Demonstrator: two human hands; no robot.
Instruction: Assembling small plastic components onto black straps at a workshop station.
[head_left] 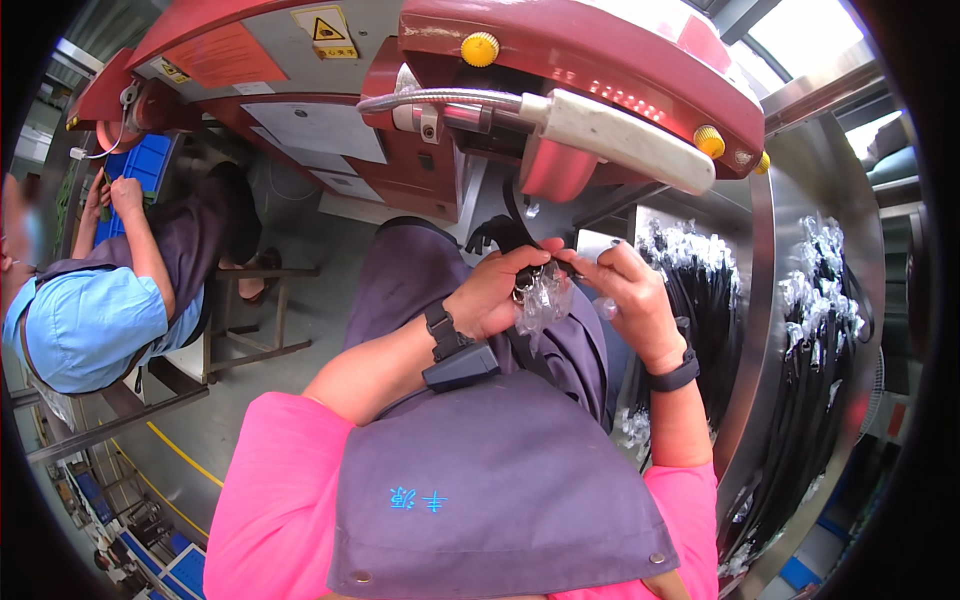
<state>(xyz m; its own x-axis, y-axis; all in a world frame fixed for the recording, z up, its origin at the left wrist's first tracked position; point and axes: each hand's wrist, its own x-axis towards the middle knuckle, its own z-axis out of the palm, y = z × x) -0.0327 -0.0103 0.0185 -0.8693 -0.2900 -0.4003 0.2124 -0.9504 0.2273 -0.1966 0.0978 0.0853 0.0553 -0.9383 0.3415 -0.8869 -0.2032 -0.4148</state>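
Observation:
Above my lap, a black belt (507, 232) is gripped between both hands, with crinkled clear plastic wrap (545, 303) hanging from its end. My left hand (492, 293) is closed, thumb and fingers pressed on the belt. Facing it, my right hand (636, 297) pinches the same belt close to the left fingertips. The part right between the fingers is mostly hidden. Dark bands circle both wrists, and a dark box-like unit (461, 367) sits by the left forearm.
A red machine (590, 60) with yellow knobs and a pale bar-shaped lamp (630, 140) stands just ahead. On my right, metal racks (765, 300) hold many black belts (800, 400) with plastic-wrapped ends. A co-worker in a blue shirt (95, 305) sits at left beside a blue crate (150, 160).

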